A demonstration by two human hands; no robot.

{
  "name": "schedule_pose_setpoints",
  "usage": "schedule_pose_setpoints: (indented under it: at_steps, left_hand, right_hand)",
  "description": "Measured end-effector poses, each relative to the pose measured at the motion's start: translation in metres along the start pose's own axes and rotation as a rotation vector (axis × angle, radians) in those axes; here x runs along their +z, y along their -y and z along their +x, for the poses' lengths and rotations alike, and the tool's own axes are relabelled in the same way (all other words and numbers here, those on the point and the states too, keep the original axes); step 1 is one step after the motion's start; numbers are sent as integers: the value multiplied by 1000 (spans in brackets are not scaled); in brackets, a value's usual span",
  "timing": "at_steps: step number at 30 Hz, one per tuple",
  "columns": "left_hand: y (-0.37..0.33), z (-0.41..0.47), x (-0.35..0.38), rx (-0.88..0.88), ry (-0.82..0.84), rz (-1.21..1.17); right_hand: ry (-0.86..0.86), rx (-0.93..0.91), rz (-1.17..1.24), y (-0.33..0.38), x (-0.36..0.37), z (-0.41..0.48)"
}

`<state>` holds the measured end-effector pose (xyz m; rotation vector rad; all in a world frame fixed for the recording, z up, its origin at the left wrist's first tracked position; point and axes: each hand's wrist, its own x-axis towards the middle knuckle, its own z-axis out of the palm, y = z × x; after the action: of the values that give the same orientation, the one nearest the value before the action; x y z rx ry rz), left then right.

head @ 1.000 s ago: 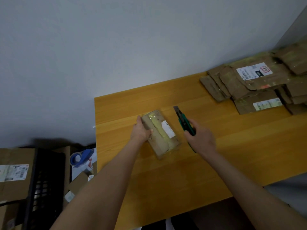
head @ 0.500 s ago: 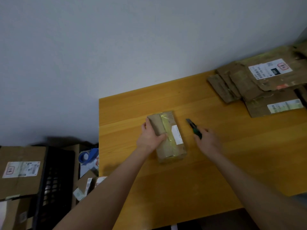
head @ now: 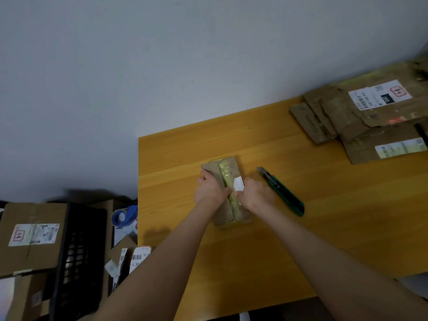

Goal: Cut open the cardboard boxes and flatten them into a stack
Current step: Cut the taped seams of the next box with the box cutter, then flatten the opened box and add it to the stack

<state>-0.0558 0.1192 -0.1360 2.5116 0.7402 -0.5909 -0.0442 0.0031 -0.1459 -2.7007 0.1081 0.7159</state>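
A small brown cardboard box [head: 225, 172] with a yellowish tape strip along its top and a white label lies in the middle of the wooden table [head: 254, 251]. My left hand [head: 209, 189] grips its left side, thumb on the top. My right hand [head: 256, 194] is on the box's right side, fingers curled at the taped seam near the label. A green utility knife [head: 281, 191] lies loose on the table just right of my right hand, blade end pointing away. A stack of flattened boxes [head: 361, 121] sits at the table's far right.
The table's left edge runs close to the box. On the floor to the left stand a black plastic crate [head: 76, 256], a closed cardboard box [head: 30, 237] with a label, a blue tape dispenser [head: 125, 215] and loose labelled cartons. A grey wall is behind.
My right hand has put the knife down on the table and moved left onto the box. My left hand stayed on the box's left side.
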Motion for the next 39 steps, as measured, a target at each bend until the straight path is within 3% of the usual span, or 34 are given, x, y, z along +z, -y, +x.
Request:
schedule_pose_setpoints:
  at_steps: [22,25,31,39]
  left_hand:
    - [21,-1,-20,133,108,-242]
    - [25,-9,-19,182,43,-171]
    - [-3,-32,-43,391,-292,-199]
    - [-29,-50,-93,512,-361,-176]
  right_hand:
    - [-32,-24,97,-2,8,-7]
    - [-55,-27,116,2,7,-14]
    - [-144,10,220,27,-23,-23]
    - [-225,6,302,46,-82,-27]
